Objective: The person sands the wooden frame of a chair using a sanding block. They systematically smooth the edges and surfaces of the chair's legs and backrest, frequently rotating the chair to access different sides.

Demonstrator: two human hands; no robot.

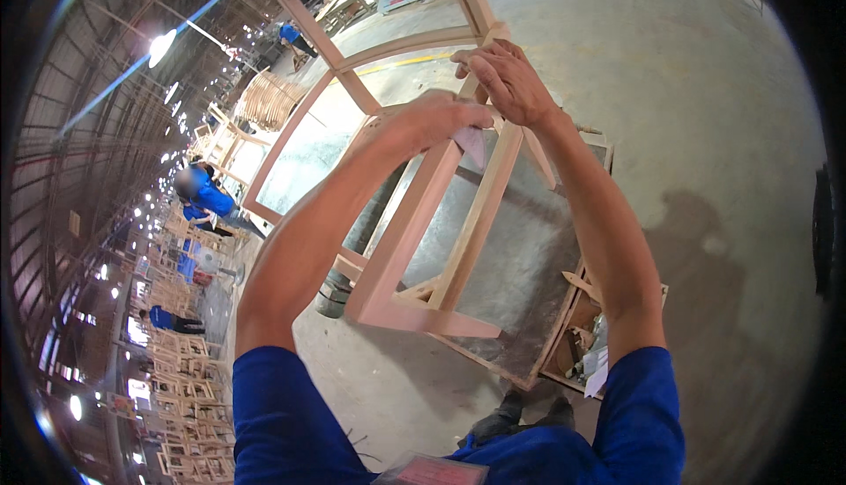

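An unfinished wooden chair frame [410,229] lies tilted on a dark-topped workbench [529,273], its open back reaching up and away from me. My left hand [445,118] is closed on a pale, folded sheet of what looks like sandpaper [473,143]. It presses this against the frame near the joint of seat rail and back. Just beyond and to the right, my right hand [513,84] has its fingers curled over the back post at the same joint. My wrists and fingers hide part of that joint.
A wooden box [571,344] with scraps and pale paper hangs at the bench's near right side; a wooden-handled tool [582,287] lies there. Rows of chair frames [189,397] stand at the left. Several people in blue work farther off, one person [207,192] at mid-left.
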